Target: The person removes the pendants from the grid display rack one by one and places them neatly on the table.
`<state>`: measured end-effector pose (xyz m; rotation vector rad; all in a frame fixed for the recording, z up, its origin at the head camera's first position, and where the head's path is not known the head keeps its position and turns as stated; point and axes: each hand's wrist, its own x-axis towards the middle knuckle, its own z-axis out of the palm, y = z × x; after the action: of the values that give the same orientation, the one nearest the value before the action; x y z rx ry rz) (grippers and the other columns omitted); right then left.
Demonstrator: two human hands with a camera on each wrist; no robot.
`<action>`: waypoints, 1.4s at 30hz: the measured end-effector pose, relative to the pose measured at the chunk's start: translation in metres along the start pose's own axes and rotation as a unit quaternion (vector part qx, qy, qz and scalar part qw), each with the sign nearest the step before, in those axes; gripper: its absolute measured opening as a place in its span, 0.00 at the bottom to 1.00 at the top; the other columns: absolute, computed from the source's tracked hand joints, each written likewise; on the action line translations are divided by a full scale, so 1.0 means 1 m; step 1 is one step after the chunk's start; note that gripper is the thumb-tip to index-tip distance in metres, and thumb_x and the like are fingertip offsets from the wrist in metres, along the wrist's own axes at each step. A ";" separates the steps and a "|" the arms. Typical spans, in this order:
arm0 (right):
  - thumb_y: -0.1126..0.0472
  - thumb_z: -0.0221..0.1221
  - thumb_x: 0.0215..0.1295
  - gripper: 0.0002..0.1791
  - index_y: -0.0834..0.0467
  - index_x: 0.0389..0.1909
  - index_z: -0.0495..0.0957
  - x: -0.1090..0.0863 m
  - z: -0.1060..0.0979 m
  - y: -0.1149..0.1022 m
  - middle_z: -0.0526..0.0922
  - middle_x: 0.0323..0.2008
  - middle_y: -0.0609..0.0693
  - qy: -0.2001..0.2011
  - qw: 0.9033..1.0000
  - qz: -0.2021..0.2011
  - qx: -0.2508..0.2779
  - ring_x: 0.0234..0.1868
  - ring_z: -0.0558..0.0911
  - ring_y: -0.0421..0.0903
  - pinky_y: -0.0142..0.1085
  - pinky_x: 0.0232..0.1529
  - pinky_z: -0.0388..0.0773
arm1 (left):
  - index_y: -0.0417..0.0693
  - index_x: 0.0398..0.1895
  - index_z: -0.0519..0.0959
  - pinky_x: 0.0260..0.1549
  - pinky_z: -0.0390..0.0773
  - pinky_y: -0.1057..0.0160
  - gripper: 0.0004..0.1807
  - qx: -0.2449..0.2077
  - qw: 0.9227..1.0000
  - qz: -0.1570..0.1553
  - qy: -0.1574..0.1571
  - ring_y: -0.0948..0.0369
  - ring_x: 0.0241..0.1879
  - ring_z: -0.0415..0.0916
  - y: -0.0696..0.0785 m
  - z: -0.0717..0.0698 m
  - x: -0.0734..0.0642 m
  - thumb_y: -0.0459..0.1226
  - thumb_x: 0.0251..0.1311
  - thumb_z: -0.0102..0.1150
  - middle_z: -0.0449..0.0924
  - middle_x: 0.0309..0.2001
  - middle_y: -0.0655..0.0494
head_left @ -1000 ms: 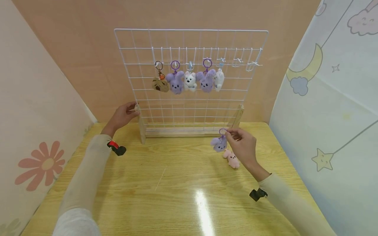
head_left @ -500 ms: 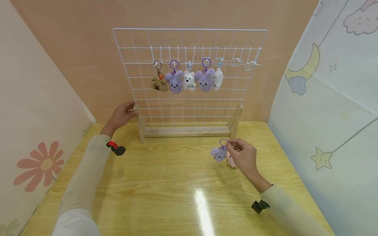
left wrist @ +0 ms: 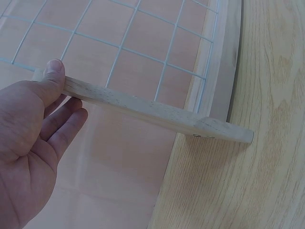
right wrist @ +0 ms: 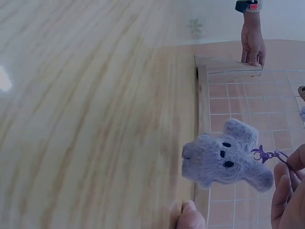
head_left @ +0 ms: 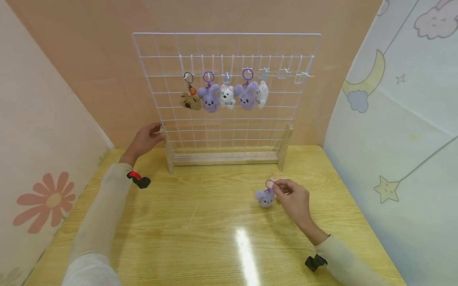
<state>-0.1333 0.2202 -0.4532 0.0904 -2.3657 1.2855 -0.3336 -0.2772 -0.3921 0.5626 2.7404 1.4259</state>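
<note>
Left grip pinches the wooden upright. Right grip, thumb against fingers, pinches the purple ring; the purple plush hangs below, over the worktop. Likely light, soft, non-fragile: hold by the ring.

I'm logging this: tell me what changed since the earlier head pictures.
In the head view, the right hand has moved down, away from the rack, with the purple plush keychain still pinched. The left hand stays on the wooden upright; the five hung keychains stayed put.
</note>
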 end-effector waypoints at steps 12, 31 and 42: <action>0.64 0.70 0.64 0.02 0.57 0.37 0.89 0.003 0.007 0.011 0.88 0.29 0.49 -0.009 1.000 -0.004 -0.008 0.27 0.82 0.38 0.24 0.26 0.80 | 0.33 0.79 0.56 0.64 0.73 0.41 0.35 -0.004 1.000 -0.004 0.001 0.37 0.70 0.66 -0.001 0.000 0.001 0.39 0.77 0.54 0.60 0.75 0.32; 0.60 0.67 0.69 0.06 0.59 0.39 0.89 0.032 0.016 0.030 0.90 0.33 0.52 -0.062 0.997 -0.002 -0.052 0.30 0.85 0.44 0.26 0.29 0.81 | 0.33 0.79 0.56 0.64 0.73 0.40 0.35 0.000 1.000 -0.008 0.003 0.37 0.70 0.66 -0.002 -0.001 0.002 0.40 0.77 0.55 0.60 0.75 0.32; 0.60 0.67 0.69 0.07 0.59 0.40 0.89 0.039 0.023 0.033 0.90 0.34 0.52 -0.075 0.995 0.010 -0.058 0.32 0.86 0.45 0.28 0.29 0.82 | 0.33 0.78 0.56 0.65 0.73 0.41 0.35 -0.007 1.000 -0.007 0.005 0.37 0.70 0.67 -0.002 0.000 0.003 0.39 0.77 0.55 0.61 0.75 0.32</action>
<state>-0.1855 0.2258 -0.4741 0.1334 -2.5699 1.1840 -0.3372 -0.2774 -0.3928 0.5379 2.7331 1.4484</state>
